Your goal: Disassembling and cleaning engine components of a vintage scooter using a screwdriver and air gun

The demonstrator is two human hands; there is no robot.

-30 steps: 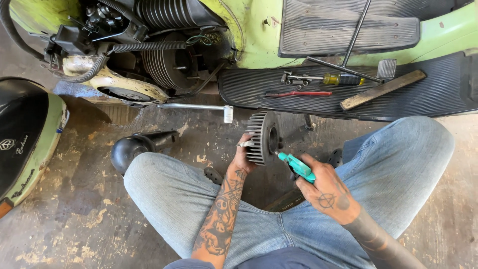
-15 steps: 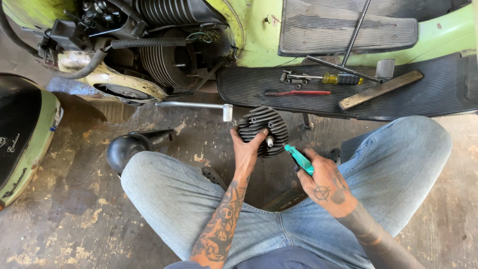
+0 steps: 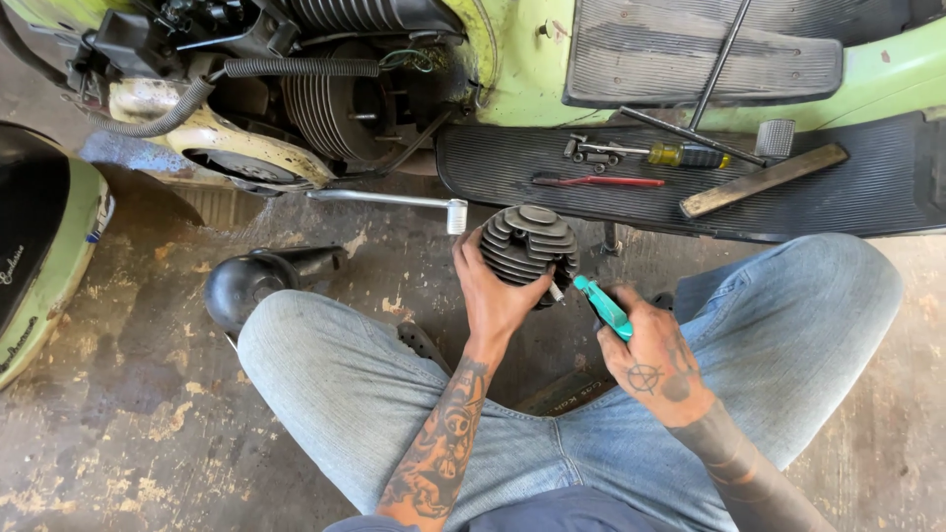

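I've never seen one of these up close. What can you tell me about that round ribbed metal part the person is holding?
The ribbed metal part is a dark grey, drum-shaped casting ringed with thin stacked fins, with a flatter raised cap on top. It looks like dull, grimy cast metal. It is held tilted above the concrete floor, between the person's knees and just in front of the green scooter's black ribbed footboard. The left hand grips it from below and the side. The tip of a green-handled tool, held in the right hand, meets its lower right edge.

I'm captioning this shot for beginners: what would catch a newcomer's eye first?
At centre, the left hand grips a dark finned cylinder, while the right hand holds a green-handled tool beside it. Behind lies a pale green scooter, engine exposed, with a screwdriver on its ribbed floorboard.
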